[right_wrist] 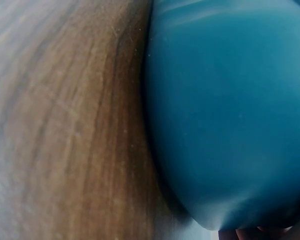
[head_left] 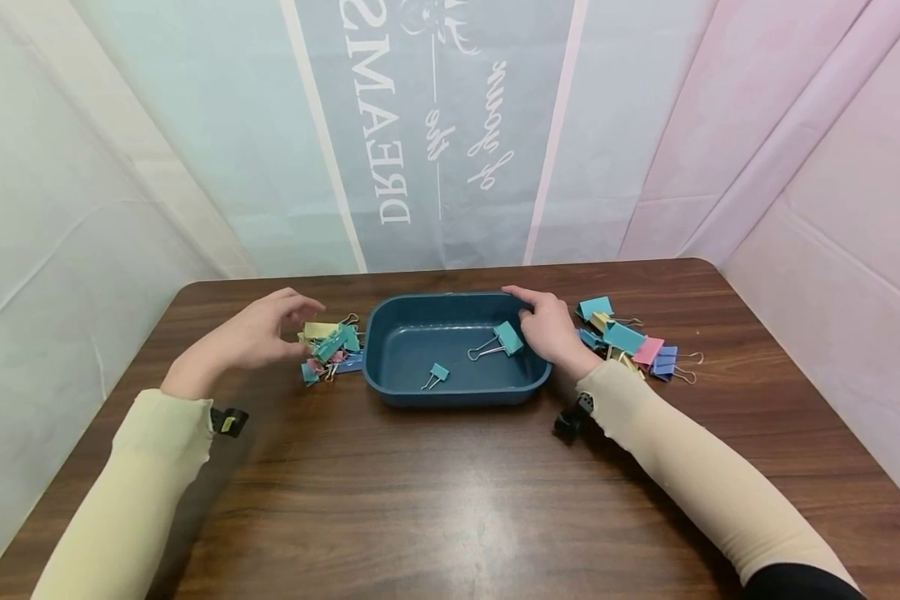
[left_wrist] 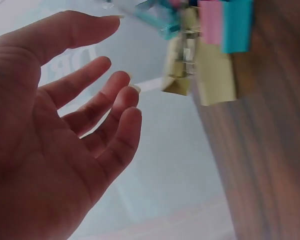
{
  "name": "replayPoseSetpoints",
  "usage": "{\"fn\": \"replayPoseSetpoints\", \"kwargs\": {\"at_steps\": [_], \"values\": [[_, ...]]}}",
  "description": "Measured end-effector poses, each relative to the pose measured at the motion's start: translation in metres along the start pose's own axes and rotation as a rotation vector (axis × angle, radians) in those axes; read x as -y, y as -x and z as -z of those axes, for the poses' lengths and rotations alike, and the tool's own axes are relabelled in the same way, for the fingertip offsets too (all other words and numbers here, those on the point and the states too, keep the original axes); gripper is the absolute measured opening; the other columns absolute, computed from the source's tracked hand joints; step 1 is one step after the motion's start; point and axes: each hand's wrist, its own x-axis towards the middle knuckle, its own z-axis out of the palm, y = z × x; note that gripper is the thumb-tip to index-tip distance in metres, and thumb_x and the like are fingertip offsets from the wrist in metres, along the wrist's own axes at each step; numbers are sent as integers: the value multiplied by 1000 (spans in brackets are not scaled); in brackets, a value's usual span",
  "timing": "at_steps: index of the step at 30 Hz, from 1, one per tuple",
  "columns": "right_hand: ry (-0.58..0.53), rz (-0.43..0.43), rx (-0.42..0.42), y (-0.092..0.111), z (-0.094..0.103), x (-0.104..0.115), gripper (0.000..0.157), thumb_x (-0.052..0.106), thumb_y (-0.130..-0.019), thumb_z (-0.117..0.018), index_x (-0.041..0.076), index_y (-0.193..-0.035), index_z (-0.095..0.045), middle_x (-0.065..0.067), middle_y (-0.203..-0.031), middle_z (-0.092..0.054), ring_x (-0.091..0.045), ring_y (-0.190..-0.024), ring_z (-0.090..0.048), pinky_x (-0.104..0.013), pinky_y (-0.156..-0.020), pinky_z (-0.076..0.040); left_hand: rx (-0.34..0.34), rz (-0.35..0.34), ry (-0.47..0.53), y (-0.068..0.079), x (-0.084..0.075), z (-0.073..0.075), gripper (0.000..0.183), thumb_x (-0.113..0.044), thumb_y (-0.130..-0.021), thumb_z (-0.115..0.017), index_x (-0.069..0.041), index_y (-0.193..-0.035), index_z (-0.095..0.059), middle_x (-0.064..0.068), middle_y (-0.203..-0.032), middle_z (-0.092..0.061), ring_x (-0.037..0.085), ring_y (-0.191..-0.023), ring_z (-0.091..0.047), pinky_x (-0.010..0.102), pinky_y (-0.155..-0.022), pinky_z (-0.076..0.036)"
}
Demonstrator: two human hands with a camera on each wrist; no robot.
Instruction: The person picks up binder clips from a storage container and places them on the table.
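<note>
The left hand [head_left: 251,333] hovers beside the left pile of binder clips [head_left: 333,346], fingers loosely bent and apart with nothing between them. In the left wrist view, a yellow binder clip [left_wrist: 215,75] lies beyond the open hand [left_wrist: 75,115]. My right hand [head_left: 551,329] grips the right end of a dark blue plastic tray [head_left: 461,398], its index finger along the rim. Inside the tray lie a larger teal binder clip [head_left: 507,338] and a smaller teal one [head_left: 439,372]. The tray's outer wall [right_wrist: 230,110] fills much of the right wrist view; most of that hand is hidden there.
A second pile of mixed-colour binder clips [head_left: 626,337] lies right of the tray, close to the right forearm. Everything stands on a brown wooden table [head_left: 390,500]. A printed curtain [head_left: 450,167] hangs behind its back edge.
</note>
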Motion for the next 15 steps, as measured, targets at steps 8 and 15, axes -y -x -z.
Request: {"fn": "replayPoseSetpoints", "kwargs": {"at_steps": [8,15], "values": [[-2,-9,0,0,1,2,50,4,-103,-40,21,-149,-48,-15,-68,-50,-22,-43,-40,-30,-45,-35,-6,-90,14,-11,-24,7,42,-5,-90,-67,-6,-131,-59,10,-124,-56,28,-107,-56,46,-84,-47],[-3,-12,2,0,1,2,50,3,-103,-40,21,-150,-48,-14,-68,-50,-23,-43,-40,-31,-44,-36,23,-179,45,-29,-64,-5,34,-11,-95,-66,-9,-128,-61,7,-123,-57,25,-108,-58,45,-86,-50]]}}
